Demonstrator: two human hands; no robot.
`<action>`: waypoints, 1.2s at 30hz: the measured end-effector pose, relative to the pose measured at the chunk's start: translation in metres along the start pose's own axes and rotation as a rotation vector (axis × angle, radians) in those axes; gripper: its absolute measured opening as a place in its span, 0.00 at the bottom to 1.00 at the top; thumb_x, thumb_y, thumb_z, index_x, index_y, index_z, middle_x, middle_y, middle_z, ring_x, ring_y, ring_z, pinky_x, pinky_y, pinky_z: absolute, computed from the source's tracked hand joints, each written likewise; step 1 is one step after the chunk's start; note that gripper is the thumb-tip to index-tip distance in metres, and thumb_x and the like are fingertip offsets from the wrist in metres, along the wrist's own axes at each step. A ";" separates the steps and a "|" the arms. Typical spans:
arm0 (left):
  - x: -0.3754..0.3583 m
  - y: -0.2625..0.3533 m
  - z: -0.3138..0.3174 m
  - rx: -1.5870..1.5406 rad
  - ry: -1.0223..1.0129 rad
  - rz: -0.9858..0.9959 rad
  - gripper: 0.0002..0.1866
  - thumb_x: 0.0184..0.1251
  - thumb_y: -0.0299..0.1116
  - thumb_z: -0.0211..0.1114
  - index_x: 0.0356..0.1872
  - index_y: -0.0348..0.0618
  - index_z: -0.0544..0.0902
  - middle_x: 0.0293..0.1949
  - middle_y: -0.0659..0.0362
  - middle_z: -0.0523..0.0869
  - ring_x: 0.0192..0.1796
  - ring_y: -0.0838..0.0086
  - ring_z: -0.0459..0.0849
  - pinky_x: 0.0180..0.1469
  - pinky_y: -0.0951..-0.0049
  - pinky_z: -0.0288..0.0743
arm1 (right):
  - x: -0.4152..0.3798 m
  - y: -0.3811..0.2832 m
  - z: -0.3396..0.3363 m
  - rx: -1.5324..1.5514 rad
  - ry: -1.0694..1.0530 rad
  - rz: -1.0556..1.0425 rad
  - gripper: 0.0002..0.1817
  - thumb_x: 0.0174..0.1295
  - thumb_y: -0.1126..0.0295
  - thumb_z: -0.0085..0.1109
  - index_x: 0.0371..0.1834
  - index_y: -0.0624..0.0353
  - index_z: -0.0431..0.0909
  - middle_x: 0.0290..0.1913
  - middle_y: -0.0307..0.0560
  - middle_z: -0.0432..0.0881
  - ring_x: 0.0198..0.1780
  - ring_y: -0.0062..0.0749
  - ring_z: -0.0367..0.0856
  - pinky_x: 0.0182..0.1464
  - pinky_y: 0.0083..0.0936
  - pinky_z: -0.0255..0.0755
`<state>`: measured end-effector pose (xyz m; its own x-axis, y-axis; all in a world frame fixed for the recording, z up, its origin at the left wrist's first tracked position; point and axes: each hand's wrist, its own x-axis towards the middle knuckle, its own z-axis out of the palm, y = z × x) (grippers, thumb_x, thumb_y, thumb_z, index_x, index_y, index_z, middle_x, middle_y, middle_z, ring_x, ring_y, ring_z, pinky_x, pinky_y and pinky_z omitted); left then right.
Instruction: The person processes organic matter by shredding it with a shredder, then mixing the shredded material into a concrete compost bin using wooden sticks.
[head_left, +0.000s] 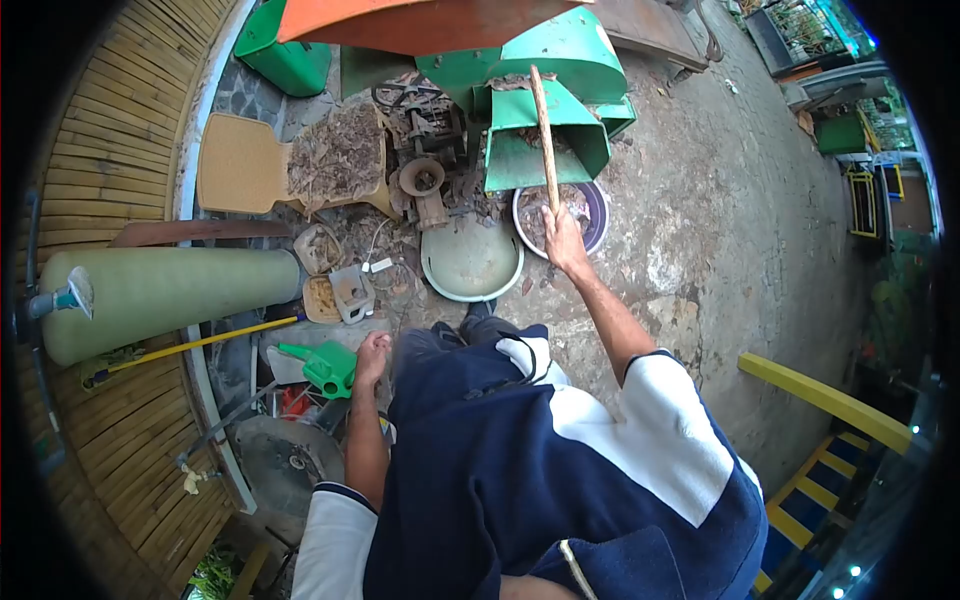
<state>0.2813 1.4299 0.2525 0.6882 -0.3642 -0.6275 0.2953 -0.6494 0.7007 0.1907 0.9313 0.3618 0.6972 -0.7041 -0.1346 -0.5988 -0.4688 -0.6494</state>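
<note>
A long wooden stick (546, 135) is wrapped in the fingers of my right hand (565, 240). It reaches away from me, its far end over the green metal chute (540, 150) of a machine. Below that chute sits a round tub (598, 215) with a purple inside and dry scraps in it, partly hidden by my hand and forearm. Down at my side, my left hand (373, 357) has its fingers curled closed, and I see nothing in them. Beside it lies a green plastic jug (330, 368). A pale green basin (470, 258) rests on the ground before my feet.
An orange hopper (420, 22) tops the green machine. Dry leaf litter covers a tan chair (240, 165) near a rusty grinder (425, 180). Along the bamboo wall (110, 150) are a large pale green cylinder (170, 300) and a yellow pole (210, 342). A yellow beam (820, 398) stands at right.
</note>
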 end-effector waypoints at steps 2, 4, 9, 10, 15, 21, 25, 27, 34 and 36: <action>-0.001 -0.009 -0.001 -0.093 0.031 -0.052 0.18 0.77 0.40 0.61 0.56 0.36 0.82 0.42 0.55 0.88 0.39 0.72 0.87 0.47 0.70 0.80 | -0.006 0.012 -0.001 0.048 -0.077 0.132 0.21 0.78 0.55 0.48 0.50 0.69 0.70 0.33 0.75 0.82 0.38 0.74 0.82 0.40 0.60 0.73; 0.009 0.008 -0.017 -0.079 0.029 -0.083 0.18 0.77 0.40 0.61 0.56 0.36 0.82 0.42 0.55 0.88 0.39 0.72 0.87 0.47 0.70 0.80 | -0.002 0.003 -0.007 0.010 -0.077 0.130 0.21 0.78 0.56 0.48 0.50 0.69 0.70 0.33 0.75 0.81 0.39 0.74 0.82 0.40 0.60 0.73; 0.080 -0.037 -0.041 -0.116 -0.049 -0.080 0.19 0.75 0.40 0.62 0.54 0.34 0.82 0.42 0.56 0.88 0.39 0.72 0.86 0.45 0.70 0.80 | -0.007 -0.001 -0.010 -0.097 -0.027 0.131 0.20 0.78 0.57 0.50 0.51 0.69 0.70 0.32 0.75 0.81 0.38 0.73 0.83 0.37 0.58 0.72; 0.103 -0.051 -0.046 -0.176 -0.053 -0.058 0.18 0.75 0.41 0.62 0.54 0.36 0.82 0.40 0.57 0.87 0.39 0.73 0.86 0.45 0.71 0.80 | -0.004 -0.005 -0.012 -0.144 -0.035 0.176 0.20 0.78 0.57 0.50 0.52 0.67 0.70 0.33 0.74 0.81 0.40 0.72 0.83 0.38 0.59 0.71; 0.211 -0.088 -0.087 0.298 0.041 -0.034 0.18 0.72 0.41 0.62 0.49 0.36 0.85 0.42 0.44 0.90 0.45 0.57 0.90 0.50 0.60 0.81 | -0.014 -0.003 -0.016 -0.193 0.007 0.121 0.19 0.79 0.56 0.49 0.48 0.66 0.71 0.24 0.64 0.77 0.28 0.61 0.79 0.32 0.51 0.70; 0.312 -0.047 -0.150 0.255 0.083 -0.042 0.19 0.70 0.43 0.62 0.49 0.37 0.86 0.49 0.42 0.88 0.57 0.49 0.85 0.61 0.56 0.76 | -0.017 0.013 0.024 0.010 0.054 0.274 0.16 0.80 0.59 0.48 0.41 0.63 0.70 0.19 0.42 0.69 0.20 0.27 0.69 0.24 0.34 0.64; 0.355 -0.021 -0.169 0.464 0.192 -0.049 0.20 0.70 0.44 0.62 0.53 0.40 0.87 0.62 0.43 0.81 0.67 0.51 0.76 0.70 0.55 0.69 | -0.028 0.004 0.037 0.318 0.156 0.381 0.16 0.81 0.59 0.47 0.34 0.53 0.65 0.19 0.28 0.64 0.17 0.14 0.61 0.19 0.21 0.58; 0.377 -0.029 -0.162 0.468 0.259 -0.144 0.20 0.70 0.43 0.62 0.58 0.47 0.86 0.68 0.44 0.73 0.71 0.48 0.71 0.73 0.54 0.65 | -0.035 -0.003 0.024 0.333 0.151 0.438 0.17 0.81 0.58 0.47 0.32 0.51 0.64 0.18 0.28 0.63 0.16 0.14 0.60 0.18 0.21 0.57; 0.455 -0.034 -0.166 0.448 0.126 -0.241 0.24 0.70 0.52 0.62 0.61 0.52 0.85 0.72 0.46 0.71 0.76 0.51 0.65 0.77 0.52 0.60 | -0.044 -0.006 -0.007 0.273 0.117 0.504 0.16 0.81 0.57 0.47 0.34 0.49 0.62 0.17 0.26 0.61 0.14 0.13 0.58 0.15 0.18 0.57; 0.474 -0.040 -0.164 0.437 0.111 -0.218 0.25 0.70 0.52 0.60 0.60 0.51 0.85 0.73 0.48 0.71 0.77 0.52 0.62 0.78 0.53 0.57 | -0.042 -0.007 -0.007 0.286 0.110 0.526 0.16 0.81 0.55 0.48 0.34 0.48 0.61 0.17 0.26 0.60 0.14 0.12 0.58 0.15 0.17 0.56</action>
<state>0.7043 1.3923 -0.0172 0.7146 -0.1315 -0.6871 0.1511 -0.9300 0.3351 0.1632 0.9601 0.3777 0.2826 -0.8607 -0.4235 -0.7118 0.1078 -0.6940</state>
